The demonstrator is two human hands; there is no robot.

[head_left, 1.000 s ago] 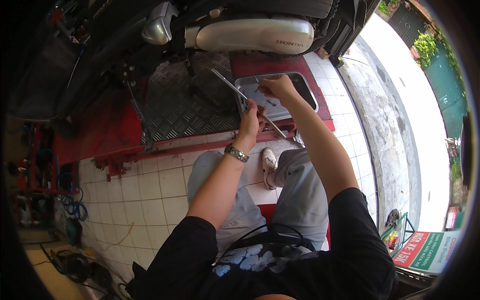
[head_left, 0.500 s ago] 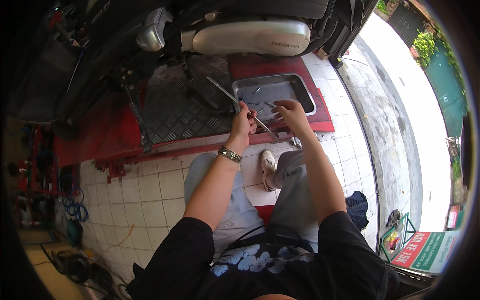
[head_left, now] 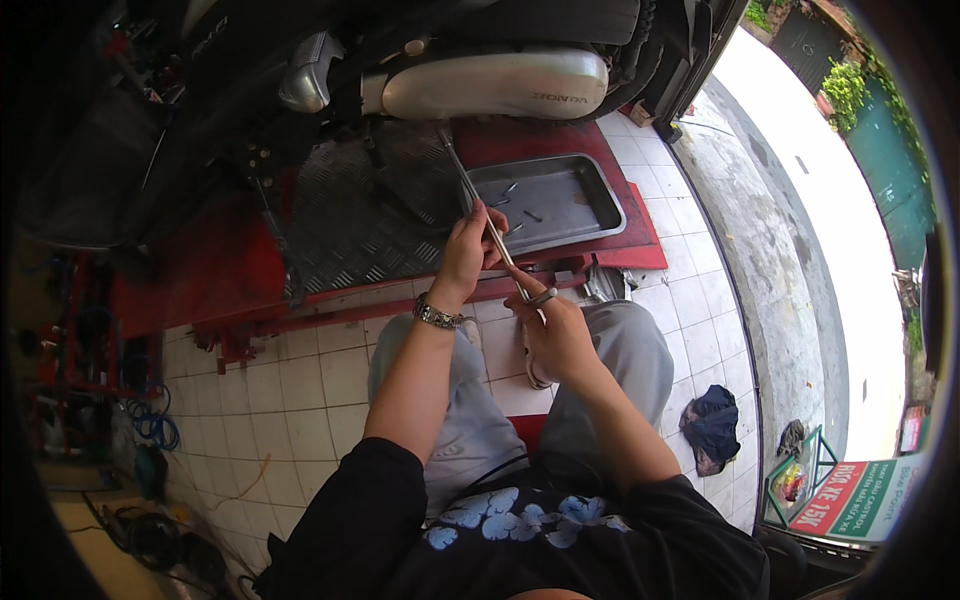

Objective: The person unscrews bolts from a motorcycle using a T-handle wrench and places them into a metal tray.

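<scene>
My left hand is closed round the shaft of a long metal wrench, which slants from below the motorbike's silver cover down toward my knees. At the wrench's near end, where a short bar juts out sideways, my right hand grips with bent fingers. Beyond both hands lies a shallow metal tray, with several small bolts loose inside it. The silver engine-side cover of the motorbike is above the tray. My fingers partly hide the wrench's shaft and bar.
The tray rests on a red lift platform with a dark tread plate. A dark cloth lies on the tiled floor at right. Blue hose and a red rack stand at left. A sign is at lower right.
My right hand has come back from above the tray to the wrench's near end and closed on it. The wrench has turned steeper, its far tip shifting right and away from me.
</scene>
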